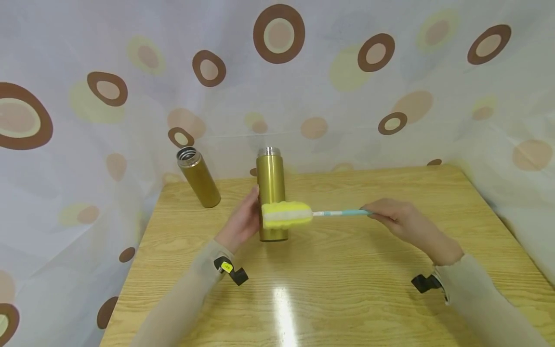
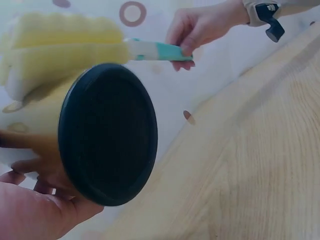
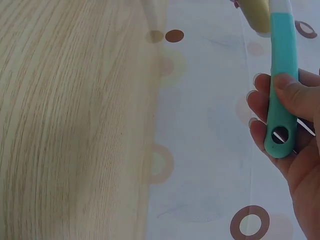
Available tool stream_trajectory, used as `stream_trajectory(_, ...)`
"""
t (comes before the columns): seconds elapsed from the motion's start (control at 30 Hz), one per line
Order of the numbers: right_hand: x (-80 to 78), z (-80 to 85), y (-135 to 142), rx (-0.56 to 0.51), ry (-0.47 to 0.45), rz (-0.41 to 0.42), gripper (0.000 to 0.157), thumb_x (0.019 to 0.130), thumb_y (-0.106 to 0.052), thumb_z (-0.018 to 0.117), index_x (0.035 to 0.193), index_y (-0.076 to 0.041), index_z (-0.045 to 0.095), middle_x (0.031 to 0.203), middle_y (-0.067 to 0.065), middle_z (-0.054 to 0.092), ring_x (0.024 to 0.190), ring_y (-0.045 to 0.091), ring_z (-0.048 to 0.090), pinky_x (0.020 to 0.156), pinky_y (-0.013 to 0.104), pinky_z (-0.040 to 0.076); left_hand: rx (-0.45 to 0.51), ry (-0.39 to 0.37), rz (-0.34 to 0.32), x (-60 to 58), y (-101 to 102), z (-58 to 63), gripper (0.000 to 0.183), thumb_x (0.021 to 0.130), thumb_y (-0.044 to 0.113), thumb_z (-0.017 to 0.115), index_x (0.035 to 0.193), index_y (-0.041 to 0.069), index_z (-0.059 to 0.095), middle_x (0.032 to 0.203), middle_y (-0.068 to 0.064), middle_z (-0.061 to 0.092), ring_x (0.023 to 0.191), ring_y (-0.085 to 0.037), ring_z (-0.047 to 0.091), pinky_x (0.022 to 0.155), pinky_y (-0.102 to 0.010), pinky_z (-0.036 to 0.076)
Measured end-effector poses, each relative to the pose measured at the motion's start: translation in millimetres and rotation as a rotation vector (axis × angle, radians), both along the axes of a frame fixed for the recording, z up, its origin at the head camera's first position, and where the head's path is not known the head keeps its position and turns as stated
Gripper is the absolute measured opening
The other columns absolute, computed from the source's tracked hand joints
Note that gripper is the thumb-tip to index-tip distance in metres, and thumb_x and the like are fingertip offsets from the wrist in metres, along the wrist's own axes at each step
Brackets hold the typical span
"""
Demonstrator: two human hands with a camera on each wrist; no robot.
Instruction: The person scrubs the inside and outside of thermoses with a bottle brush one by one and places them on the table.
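Observation:
My left hand point(image 1: 243, 219) grips a gold thermos bottle point(image 1: 271, 180) by its side, its steel mouth uncapped and pointing away from me. In the left wrist view the bottle's dark round base point(image 2: 107, 135) faces the camera. A bottle brush with a yellow and white sponge head point(image 1: 287, 215) lies across the front of the bottle; whether the two touch I cannot tell. My right hand point(image 1: 405, 224) holds the brush by its turquoise handle point(image 3: 283, 65), thumb on top, fingers behind. The handle's end has a hanging hole.
A second gold bottle point(image 1: 201, 180), also uncapped, stands at the table's back left. The wooden table point(image 1: 368, 299) meets a hanging sheet point(image 1: 321, 91) patterned with circles behind and at the sides. Black camera straps sit on both wrists.

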State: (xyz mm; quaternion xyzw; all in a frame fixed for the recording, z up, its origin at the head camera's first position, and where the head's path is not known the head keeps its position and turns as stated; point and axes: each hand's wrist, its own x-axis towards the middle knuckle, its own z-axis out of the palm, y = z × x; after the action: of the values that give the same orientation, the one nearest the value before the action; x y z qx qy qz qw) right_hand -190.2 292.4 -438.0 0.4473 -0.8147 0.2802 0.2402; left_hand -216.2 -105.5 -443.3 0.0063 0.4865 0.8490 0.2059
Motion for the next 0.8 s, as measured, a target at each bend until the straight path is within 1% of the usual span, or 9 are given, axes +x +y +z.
stream_trajectory(0.13,0.6,-1.8,-1,0.000,-0.007,0.060,0.046,0.109,-0.037,0.045,0.111,-0.004,0.077,0.102,0.005,0.076,0.084,0.019,0.072,0.076,0.011,0.051,0.011,0.003,0.033,-5.4,-3,0.7,0.047,0.113,0.045,0.037,0.151,0.019,0.041,0.132,-0.003,0.056,0.113,-0.016,0.063,0.103,-0.034,0.050)
stream_trajectory(0.23,0.4,-2.8,-2,-0.006,0.002,0.073,0.045,0.110,-0.036,0.046,0.110,-0.004,0.077,0.100,0.004,0.076,0.081,0.016,0.070,0.070,0.013,0.051,0.030,0.011,0.036,-7.5,-4,0.9,0.046,0.113,0.044,0.035,0.151,0.020,0.041,0.130,-0.003,0.058,0.112,-0.017,0.064,0.101,-0.035,0.052)
stream_trajectory(0.3,0.0,-3.2,-2,-0.015,0.006,0.063,0.045,0.110,-0.036,0.046,0.110,-0.004,0.077,0.098,0.005,0.076,0.078,0.014,0.068,0.067,0.014,0.049,0.035,0.008,0.025,-7.1,-5,0.5,0.045,0.113,0.044,0.036,0.151,0.020,0.041,0.131,-0.004,0.057,0.113,-0.018,0.064,0.100,-0.036,0.053)
stream_trajectory(0.33,-0.3,-3.1,-2,-0.018,0.007,0.052,0.045,0.110,-0.037,0.046,0.110,-0.004,0.076,0.097,0.005,0.076,0.077,0.013,0.067,0.066,0.015,0.048,0.033,0.006,0.019,-6.4,-5,-0.2,0.045,0.113,0.044,0.037,0.150,0.019,0.042,0.131,-0.004,0.057,0.113,-0.019,0.063,0.100,-0.035,0.053)
stream_trajectory(0.43,-0.6,-0.6,-1,-0.018,0.012,-0.006,0.049,0.109,-0.040,0.044,0.111,-0.003,0.076,0.096,0.005,0.076,0.075,0.014,0.068,0.065,0.016,0.049,0.013,0.010,-0.033,-3.7,-4,-3.0,0.043,0.112,0.045,0.038,0.146,0.018,0.044,0.131,-0.005,0.055,0.113,-0.019,0.061,0.097,-0.035,0.053)
stream_trajectory(0.53,-0.9,3.6,1,-0.013,0.022,-0.089,0.053,0.109,-0.044,0.043,0.113,-0.004,0.077,0.097,0.006,0.077,0.076,0.017,0.070,0.067,0.017,0.050,-0.010,0.025,-0.082,-0.4,-1,-6.3,0.039,0.112,0.045,0.040,0.138,0.017,0.050,0.128,-0.003,0.057,0.113,-0.019,0.060,0.096,-0.035,0.053)
stream_trajectory(0.6,-1.2,6.1,3,-0.023,0.024,-0.146,0.056,0.108,-0.046,0.042,0.113,-0.003,0.077,0.098,0.008,0.078,0.077,0.021,0.072,0.070,0.014,0.051,-0.018,0.043,-0.113,1.9,1,-8.2,0.037,0.112,0.043,0.041,0.135,0.016,0.053,0.126,-0.002,0.059,0.113,-0.019,0.061,0.097,-0.036,0.052)
stream_trajectory(0.7,-2.5,9.5,7,-0.054,0.043,-0.212,0.058,0.106,-0.047,0.044,0.112,0.000,0.077,0.098,0.012,0.078,0.078,0.027,0.073,0.075,0.008,0.049,-0.025,0.068,-0.179,5.3,5,-10.8,0.039,0.113,0.043,0.040,0.138,0.017,0.052,0.127,0.000,0.062,0.116,-0.019,0.061,0.102,-0.037,0.050)
stream_trajectory(0.8,-4.7,13.0,8,-0.084,0.078,-0.247,0.057,0.106,-0.045,0.046,0.112,0.002,0.077,0.099,0.015,0.078,0.079,0.032,0.074,0.082,0.004,0.047,-0.029,0.096,-0.236,7.3,8,-13.1,0.044,0.113,0.045,0.037,0.146,0.016,0.046,0.131,0.000,0.061,0.120,-0.018,0.059,0.106,-0.038,0.048)
